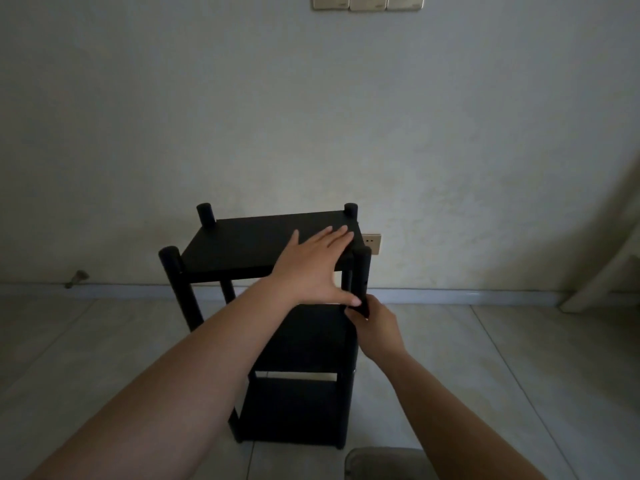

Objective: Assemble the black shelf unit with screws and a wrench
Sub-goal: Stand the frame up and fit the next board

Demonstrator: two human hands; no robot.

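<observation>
The black shelf unit (242, 247) stands upright on the floor in front of the wall, with a round post at each corner. My left hand (311, 265) lies flat on the right part of the top shelf, fingers spread, thumb down against the near right post (362, 271). My right hand (375, 327) is closed around the lower part of that post, just under the top shelf. Two lower shelves (304, 407) show beneath my arms. No screw or wrench is visible.
A pale tiled floor (104, 358) surrounds the unit. The wall behind carries a low socket (372, 243) and a row of sockets at the top (368, 1). A small object (77, 278) lies by the baseboard at left. My knee (384, 464) shows at the bottom.
</observation>
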